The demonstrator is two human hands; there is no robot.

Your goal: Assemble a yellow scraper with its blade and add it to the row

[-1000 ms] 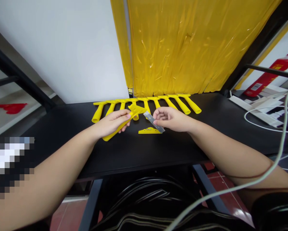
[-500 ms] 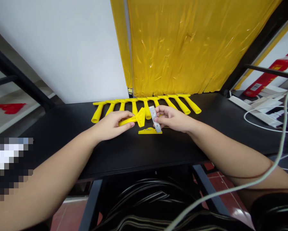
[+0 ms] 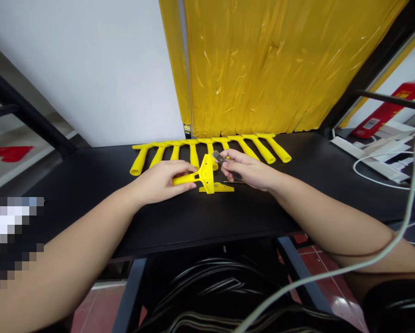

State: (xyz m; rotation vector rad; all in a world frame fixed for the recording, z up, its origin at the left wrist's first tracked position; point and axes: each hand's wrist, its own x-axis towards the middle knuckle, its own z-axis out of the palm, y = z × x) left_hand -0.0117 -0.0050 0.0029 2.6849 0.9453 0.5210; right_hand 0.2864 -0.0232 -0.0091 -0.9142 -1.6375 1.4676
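In the head view my left hand is closed round the handle of a yellow plastic scraper, its wide head facing right. Beside that head my right hand pinches a flat metal blade, which is tilted and partly covered by the fingers. A yellow clamping plate with holes lies on the black table below, partly hidden behind the scraper head. What looks like a thin rod lies near it, under my right hand. Several more yellow scraper handles are lined up along the table's back edge.
The black table ends at a white panel and a wall of yellow plastic film. At the right are a red bottle, white strips and chargers. A pale cable crosses in front of my right forearm.
The scraper in my left hand has turned so its broad face shows, and shifted slightly right. The blade in my right hand has rotated, tipping its upper end left, and shows less of itself.
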